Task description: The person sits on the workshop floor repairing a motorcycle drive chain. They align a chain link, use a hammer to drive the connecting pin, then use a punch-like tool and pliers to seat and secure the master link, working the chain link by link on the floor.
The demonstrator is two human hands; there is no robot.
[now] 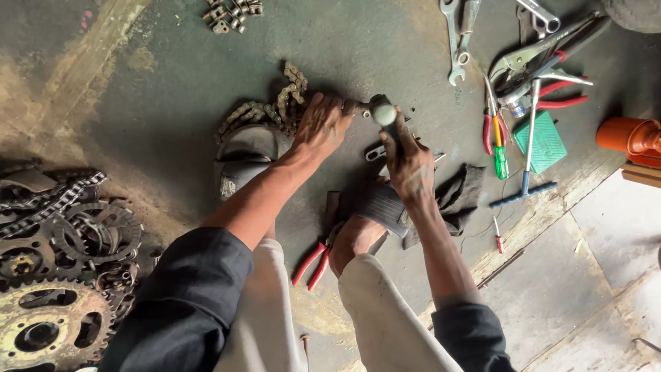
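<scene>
Two risks: your left hand (321, 126), fingers pinching the chain (268, 110), sits at nine o'clock of the hammer (383, 114) gripped in your right hand (407, 162); a glancing blow hits fingers.

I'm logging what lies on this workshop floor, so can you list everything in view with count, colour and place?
Drive chain: one, rusty brown, heaped on the floor under the left hand.
Short chain piece: one, grey, top edge.
Toothed sprockets: a pile, count unclear, rusty and dark, lower left.
Red-handled pliers: one, by the right foot.
Dark rag: one, right of the right hand.
Green flat block: one, among the tools at right.
Green-handled screwdriver: one, left of the block.
Steel spanners: several, top right.
Orange plastic container: one, right edge.
Round-headed hammer: one, grey, in the right hand.
Left hand: pressed on the chain.
Right hand: gripping the hammer.
</scene>
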